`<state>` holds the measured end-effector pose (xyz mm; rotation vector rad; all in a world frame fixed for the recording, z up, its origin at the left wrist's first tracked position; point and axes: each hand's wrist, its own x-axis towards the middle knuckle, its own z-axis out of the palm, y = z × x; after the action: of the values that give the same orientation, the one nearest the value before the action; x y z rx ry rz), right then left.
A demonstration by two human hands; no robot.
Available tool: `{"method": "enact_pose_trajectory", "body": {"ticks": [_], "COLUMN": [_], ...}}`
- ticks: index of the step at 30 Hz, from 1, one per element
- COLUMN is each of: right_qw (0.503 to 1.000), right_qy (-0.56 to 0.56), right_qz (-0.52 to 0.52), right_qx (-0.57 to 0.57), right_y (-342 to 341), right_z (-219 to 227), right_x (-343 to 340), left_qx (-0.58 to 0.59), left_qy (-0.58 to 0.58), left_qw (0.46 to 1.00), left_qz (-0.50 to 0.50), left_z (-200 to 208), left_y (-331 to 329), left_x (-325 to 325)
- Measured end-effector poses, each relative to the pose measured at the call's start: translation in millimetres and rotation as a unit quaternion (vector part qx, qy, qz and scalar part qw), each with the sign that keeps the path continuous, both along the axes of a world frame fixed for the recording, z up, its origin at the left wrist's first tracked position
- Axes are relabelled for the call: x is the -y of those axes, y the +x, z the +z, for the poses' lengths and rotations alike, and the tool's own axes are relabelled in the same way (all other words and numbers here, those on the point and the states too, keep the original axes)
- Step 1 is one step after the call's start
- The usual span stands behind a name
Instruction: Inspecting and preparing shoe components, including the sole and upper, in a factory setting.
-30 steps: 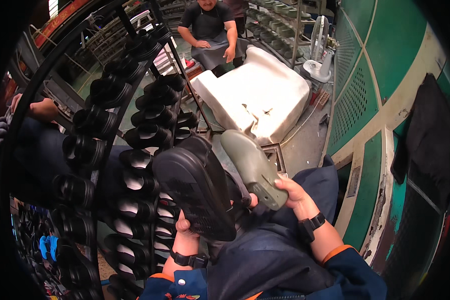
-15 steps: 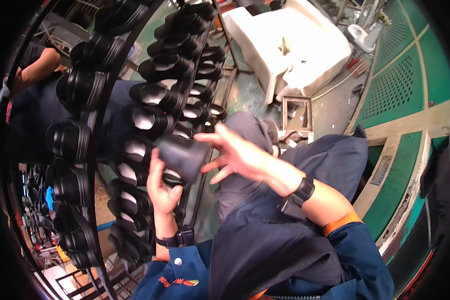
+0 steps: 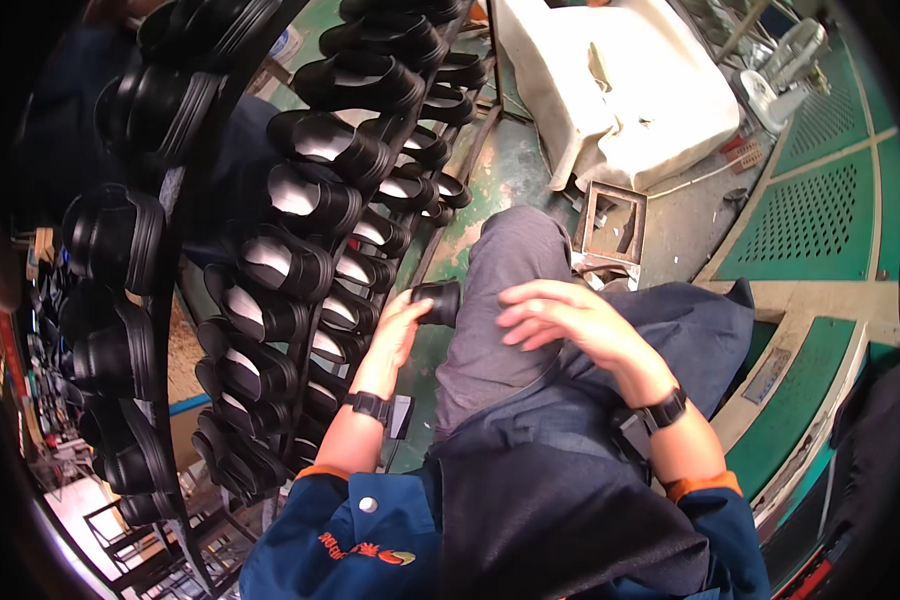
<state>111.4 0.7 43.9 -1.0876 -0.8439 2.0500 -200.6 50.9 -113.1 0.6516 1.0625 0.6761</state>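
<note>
My left hand [image 3: 398,328] is closed on a black shoe [image 3: 438,302], held beside my grey-trousered knee [image 3: 515,250]. Only a small dark part of that shoe shows past my fingers. Over my thigh, to the right of the knee, my right hand [image 3: 562,318] hangs with its fingers stretched out and nothing in them. Just left of my left hand stands a dark metal rack [image 3: 175,195], with several rows of black shoes [image 3: 313,195] on it, many showing pale insoles. Each wrist wears a black band.
A low form under a whitish cover [image 3: 660,90] stands ahead to the right. Before it is a rusty square metal frame [image 3: 587,225]. Green perforated panels [image 3: 810,225] line the right side. A white fan [image 3: 770,98] stands at the far right. Cluttered goods lie behind the rack.
My left hand has carried the shoe rightward, close to my knee. My right hand has drawn away from it to the right. Another person's arm at upper left no longer shows; the view has shifted.
</note>
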Motion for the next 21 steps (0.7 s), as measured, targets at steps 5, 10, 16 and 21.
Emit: {"method": "enact_pose_trajectory", "body": {"ticks": [5, 10, 16, 21], "right_qw": [0.984, 0.960, 0.955, 0.971], "right_qy": [-0.049, -0.096, -0.121, -0.076], "right_qz": [-0.159, -0.248, -0.250, -0.202], "right_qx": [0.063, 0.084, 0.101, 0.100], "right_y": [44.1, 65.2, 71.4, 62.8], "right_z": [-12.5, -17.8, -21.7, -12.9], "right_x": [31.5, 58.1, 51.8, 15.4], "left_qx": [-0.200, -0.386, -0.564, -0.391], "left_qy": [-0.044, 0.001, 0.006, 0.096], "left_qw": [0.970, 0.901, 0.816, 0.889], "left_qz": [-0.127, -0.197, -0.131, -0.218], "left_z": [-81.1, -170.7, -170.8, -149.8], "left_y": [19.1, 3.4, 6.1, 16.7], "left_x": [-19.5, -61.0, -79.4, -49.1]}}
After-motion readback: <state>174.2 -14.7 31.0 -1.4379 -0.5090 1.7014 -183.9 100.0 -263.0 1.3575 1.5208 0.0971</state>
